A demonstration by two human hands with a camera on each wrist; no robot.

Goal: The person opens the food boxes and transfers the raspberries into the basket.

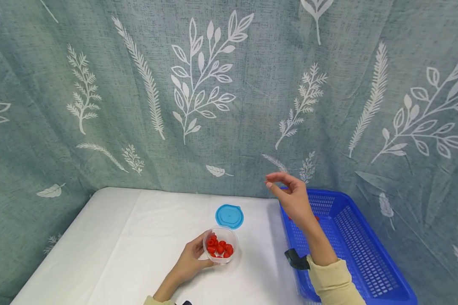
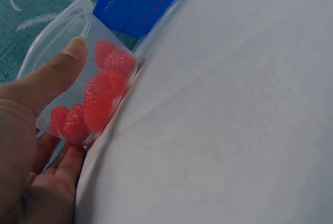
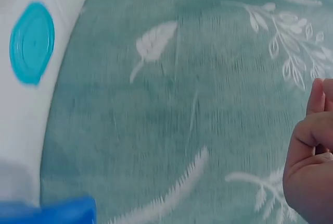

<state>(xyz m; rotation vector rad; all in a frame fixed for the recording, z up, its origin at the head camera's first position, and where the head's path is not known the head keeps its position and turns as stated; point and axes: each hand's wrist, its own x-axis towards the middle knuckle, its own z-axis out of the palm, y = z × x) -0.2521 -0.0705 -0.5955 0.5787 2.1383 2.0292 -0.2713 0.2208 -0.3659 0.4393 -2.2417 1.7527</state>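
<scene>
My left hand (image 1: 191, 259) grips a small clear plastic container (image 1: 233, 232) from its left side, thumb toward the near side. Several red raspberries (image 1: 219, 247) lie inside it; the left wrist view shows raspberries (image 2: 106, 83) through the clear wall and the thumb (image 2: 57, 75) pressed along that wall. My right hand (image 1: 291, 195) is raised over the far left corner of the blue basket (image 1: 351, 237), its fingers bent loosely toward the thumb with no berry showing between the tips. Only part of the right hand (image 3: 312, 156) appears in the right wrist view.
A round blue lid (image 1: 229, 216) lies on the white table (image 1: 137, 254) just beyond the container. A few red pieces (image 1: 316, 218) show in the basket, partly hidden by my right arm. The green leaf-patterned curtain (image 1: 229, 106) hangs behind the table.
</scene>
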